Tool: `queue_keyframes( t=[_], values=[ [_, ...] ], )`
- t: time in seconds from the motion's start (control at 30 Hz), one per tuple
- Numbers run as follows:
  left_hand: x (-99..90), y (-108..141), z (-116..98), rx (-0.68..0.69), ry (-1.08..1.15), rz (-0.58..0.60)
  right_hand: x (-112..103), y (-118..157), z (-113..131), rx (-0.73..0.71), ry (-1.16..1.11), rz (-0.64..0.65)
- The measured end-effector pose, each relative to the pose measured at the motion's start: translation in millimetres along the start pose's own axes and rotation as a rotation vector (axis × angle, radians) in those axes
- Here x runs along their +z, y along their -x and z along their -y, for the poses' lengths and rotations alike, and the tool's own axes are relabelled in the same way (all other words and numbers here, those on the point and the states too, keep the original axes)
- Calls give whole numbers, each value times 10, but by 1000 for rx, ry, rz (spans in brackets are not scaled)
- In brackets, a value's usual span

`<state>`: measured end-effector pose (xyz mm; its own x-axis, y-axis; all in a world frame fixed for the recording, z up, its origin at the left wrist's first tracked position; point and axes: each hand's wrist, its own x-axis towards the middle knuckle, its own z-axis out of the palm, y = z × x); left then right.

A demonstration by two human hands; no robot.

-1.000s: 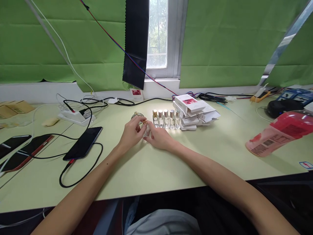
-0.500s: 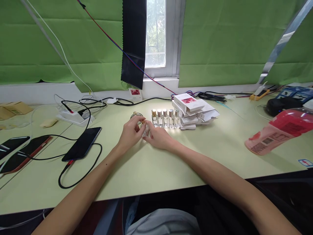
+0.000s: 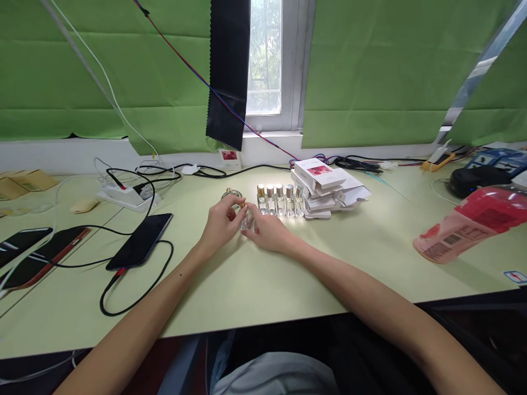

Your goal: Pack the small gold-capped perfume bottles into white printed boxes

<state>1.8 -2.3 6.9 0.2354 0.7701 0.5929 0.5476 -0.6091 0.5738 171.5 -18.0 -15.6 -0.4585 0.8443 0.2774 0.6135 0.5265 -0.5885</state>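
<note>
clear glass bottle, gold-topped, partly hidden

Left grip and right grip nearly meet, fingers bent, forearms outstretched.

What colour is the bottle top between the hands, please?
Gold bottle top, seen best in head view.
</note>
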Motion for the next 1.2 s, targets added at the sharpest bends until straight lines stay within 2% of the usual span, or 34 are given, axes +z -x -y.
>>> queue_keyframes(
  t=[0.17,0.33,1.0,1.2],
  values=[
    [25,0,49,-40,93,-16,-23,11,24,32,9,9],
    [25,-2,40,-37,85,-18,-20,9,19,28,14,8],
    [15,-61,12,166,-44,-57,-14,14,11,23,14,6],
    [29,-61,16,154,-16,-62,-22,18,24,22,15,5]
  ],
)
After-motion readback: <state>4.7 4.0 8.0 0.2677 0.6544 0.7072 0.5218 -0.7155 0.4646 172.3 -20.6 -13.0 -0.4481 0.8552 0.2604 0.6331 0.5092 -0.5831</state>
